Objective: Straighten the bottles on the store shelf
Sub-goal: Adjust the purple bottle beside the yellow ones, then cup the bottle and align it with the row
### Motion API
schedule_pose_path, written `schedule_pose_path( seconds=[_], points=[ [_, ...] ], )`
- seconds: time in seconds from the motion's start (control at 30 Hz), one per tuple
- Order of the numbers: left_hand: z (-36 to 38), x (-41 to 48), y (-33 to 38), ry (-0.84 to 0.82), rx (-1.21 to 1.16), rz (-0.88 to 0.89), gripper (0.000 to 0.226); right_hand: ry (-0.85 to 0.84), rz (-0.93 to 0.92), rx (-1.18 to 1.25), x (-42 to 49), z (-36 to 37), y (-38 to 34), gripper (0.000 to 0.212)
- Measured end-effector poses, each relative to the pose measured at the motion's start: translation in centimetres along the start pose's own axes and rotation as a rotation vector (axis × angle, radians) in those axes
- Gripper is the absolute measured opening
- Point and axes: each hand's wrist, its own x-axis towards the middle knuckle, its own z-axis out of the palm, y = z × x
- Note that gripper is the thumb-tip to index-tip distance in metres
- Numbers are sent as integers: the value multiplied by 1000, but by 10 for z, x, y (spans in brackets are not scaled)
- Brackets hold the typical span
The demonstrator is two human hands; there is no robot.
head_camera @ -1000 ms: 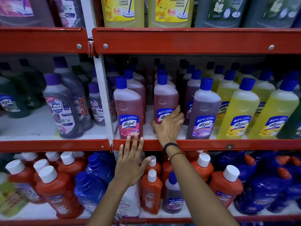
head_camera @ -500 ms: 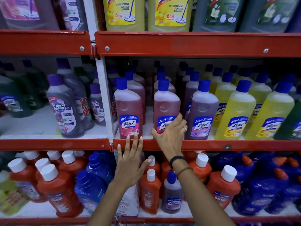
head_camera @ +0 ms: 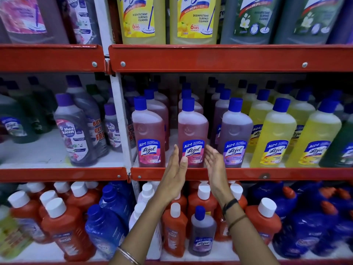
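Observation:
On the middle red shelf (head_camera: 286,174) a pink Lizol bottle (head_camera: 193,127) with a blue cap stands upright at the front edge, label facing me. My left hand (head_camera: 174,175) is flat beside its lower left side. On the bottle's lower right is my right hand (head_camera: 214,167), palm turned inward. Both hands are open, framing the bottle's base, close to it or just touching. A second pink Lizol bottle (head_camera: 148,131) stands to the left and a purple one (head_camera: 236,134) to the right.
Yellow Lizol bottles (head_camera: 275,136) fill the shelf's right part, Max Kleen bottles (head_camera: 76,131) the left bay past the white upright (head_camera: 119,119). Large cleaner bottles (head_camera: 193,18) stand on the shelf above. Orange, blue and small purple bottles (head_camera: 202,230) crowd the shelf below.
The right hand has let go of the middle pink bottle's front and moved to its right side. The left hand rose from the shelf lip to the bottle's left side. The bottle now stands at the edge.

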Motion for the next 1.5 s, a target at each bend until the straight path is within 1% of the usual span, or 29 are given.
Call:
schedule_pose_path(
  seconds=[0.13,0.3,0.47,0.53,0.6,0.67,0.7,0.73,0.77,0.8,0.83,0.87,0.93,1.0,1.07,1.13,1.17,1.2,1.27,1.3,1.37,1.43,1.5],
  points=[
    [0,2,-2,-14,18,-3,77,-25,3,-22,0,-4,-3,41],
    [0,4,1,-10,11,-13,76,-46,-6,-49,1,-8,-2,40],
    [6,5,0,31,44,5,78,-55,13,-35,0,-9,-4,41],
    [14,7,-1,109,41,-17,76,-72,-6,-38,-4,-9,-7,42],
    [28,4,-2,273,20,23,70,-29,-99,-51,-12,-11,-9,39],
    [45,-2,2,469,20,177,54,99,-288,-80,-22,-21,-13,38],
    [54,-4,5,543,33,268,45,169,-383,-81,-25,-31,-17,39],
    [63,-5,10,579,46,335,36,227,-456,-71,-25,-41,-20,40],
    [71,-5,14,575,47,375,29,261,-497,-61,-23,-52,-22,39],
    [80,-3,19,534,39,395,26,273,-517,-62,-19,-62,-25,38],
    [87,0,25,471,16,397,28,270,-517,-72,-15,-70,-28,38],
    [93,3,30,403,-18,373,34,251,-498,-80,-11,-75,-30,41],
    [104,13,32,279,-89,269,46,192,-438,-93,-7,-81,-31,50],
    [111,22,30,202,-167,156,61,135,-361,-116,-4,-86,-25,50],
    [116,28,24,176,-201,99,71,97,-301,-145,1,-92,-19,51],
    [118,28,24,161,-196,92,66,55,-235,-102,7,-99,-19,70],
    [118,28,25,155,-190,94,62,38,-188,-48,12,-102,-20,76],
    [118,26,27,152,-185,95,62,22,-152,7,15,-106,-21,73],
    [118,25,29,154,-183,92,67,-8,-120,76,18,-112,-24,60],
    [118,25,29,155,-192,90,69,-16,-111,86,18,-114,-25,60],
    [119,27,29,157,-212,87,68,-27,-104,90,16,-115,-26,66],
    [119,28,28,160,-203,94,63,-16,-86,81,14,-114,-27,71],
    [120,28,26,162,-189,94,58,-1,-70,91,14,-115,-29,69]
  ],
)
